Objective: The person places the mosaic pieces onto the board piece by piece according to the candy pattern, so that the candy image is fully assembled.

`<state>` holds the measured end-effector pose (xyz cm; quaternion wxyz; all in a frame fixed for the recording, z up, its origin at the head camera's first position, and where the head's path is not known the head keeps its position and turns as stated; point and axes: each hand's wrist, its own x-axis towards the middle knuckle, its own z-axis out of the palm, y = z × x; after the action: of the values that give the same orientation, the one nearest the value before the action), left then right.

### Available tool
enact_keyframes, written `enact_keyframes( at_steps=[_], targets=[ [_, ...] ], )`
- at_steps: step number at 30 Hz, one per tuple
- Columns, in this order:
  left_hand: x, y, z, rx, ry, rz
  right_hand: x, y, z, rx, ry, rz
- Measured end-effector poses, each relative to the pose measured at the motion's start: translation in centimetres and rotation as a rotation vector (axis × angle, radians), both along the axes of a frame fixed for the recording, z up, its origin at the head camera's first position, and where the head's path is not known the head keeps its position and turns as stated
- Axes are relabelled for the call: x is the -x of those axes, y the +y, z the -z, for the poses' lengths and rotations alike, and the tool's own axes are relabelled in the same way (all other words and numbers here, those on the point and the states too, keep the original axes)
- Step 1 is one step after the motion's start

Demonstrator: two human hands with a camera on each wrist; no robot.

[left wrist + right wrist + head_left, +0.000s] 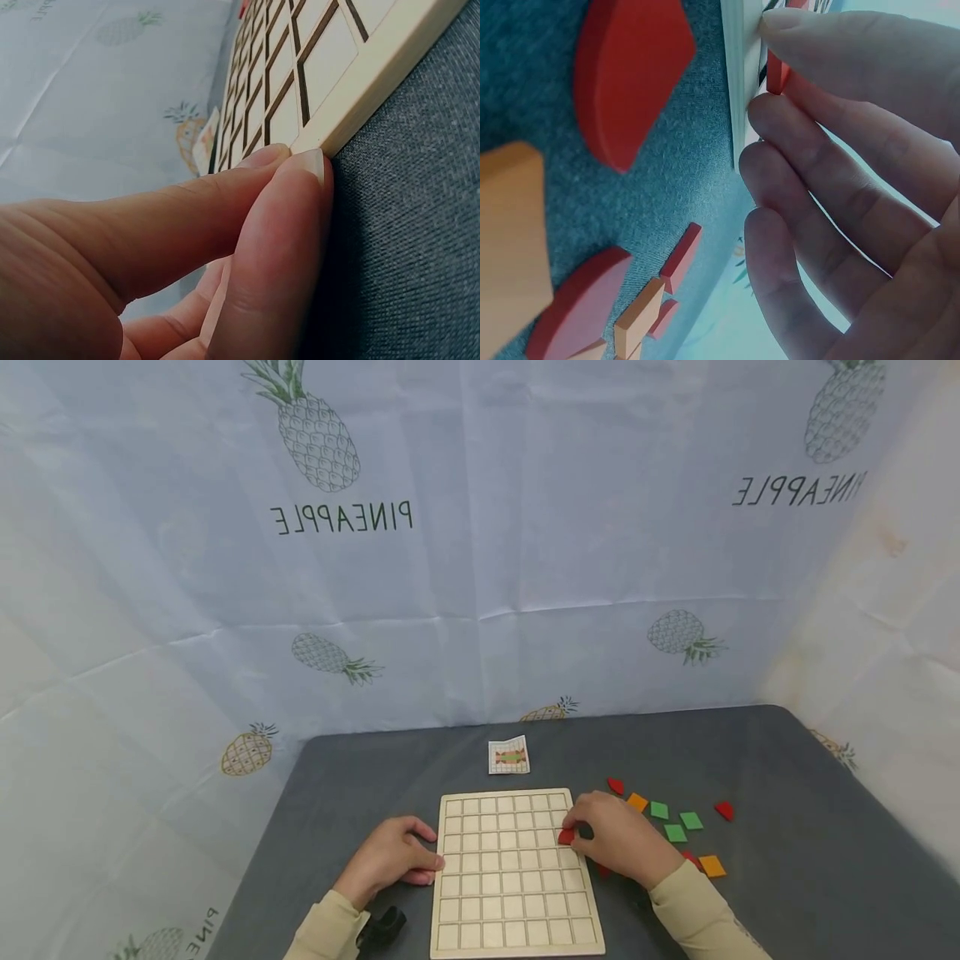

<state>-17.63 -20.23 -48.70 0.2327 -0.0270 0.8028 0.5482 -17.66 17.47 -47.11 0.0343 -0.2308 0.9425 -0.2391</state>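
Observation:
A pale wooden grid board [517,953] lies flat on the dark table. At its left edge, my left hand [393,856] holds the rim with thumb and index fingertip; the left wrist view shows these fingertips [289,225] close together against the board's side [375,97]. My right hand [618,835] pinches a red tile [566,836] between thumb and fingers over the right-hand column, near the upper half of the board. Seen from the right wrist, the red tile [778,71] is partly hidden by the thumb, and the other fingers curl beside the board's edge.
Right of the board lie loose green tiles [675,833], orange tiles [711,866] and red tiles with a curved side [724,811]. A small printed pattern card [509,756] sits beyond the board. Near the left wrist is a black object [384,928]. A pineapple-printed cloth [480,568] hangs behind.

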Motion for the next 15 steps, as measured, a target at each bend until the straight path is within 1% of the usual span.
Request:
enact_keyframes(
  at_steps=[4, 11, 15],
  targets=[
    [-0.06, -0.04, 0.02, -0.006, -0.004, 0.001, -0.02, -0.05, 0.03, 0.006, 0.009, -0.008],
    [0.00, 0.05, 0.06, 0.013, -0.008, -0.016, 0.08, -0.19, 0.19, -0.035, 0.040, -0.014],
    [-0.10, 0.18, -0.18, 0.025, -0.006, -0.024, 0.12, -0.23, 0.20, -0.041, 0.037, -0.009]
  ],
)
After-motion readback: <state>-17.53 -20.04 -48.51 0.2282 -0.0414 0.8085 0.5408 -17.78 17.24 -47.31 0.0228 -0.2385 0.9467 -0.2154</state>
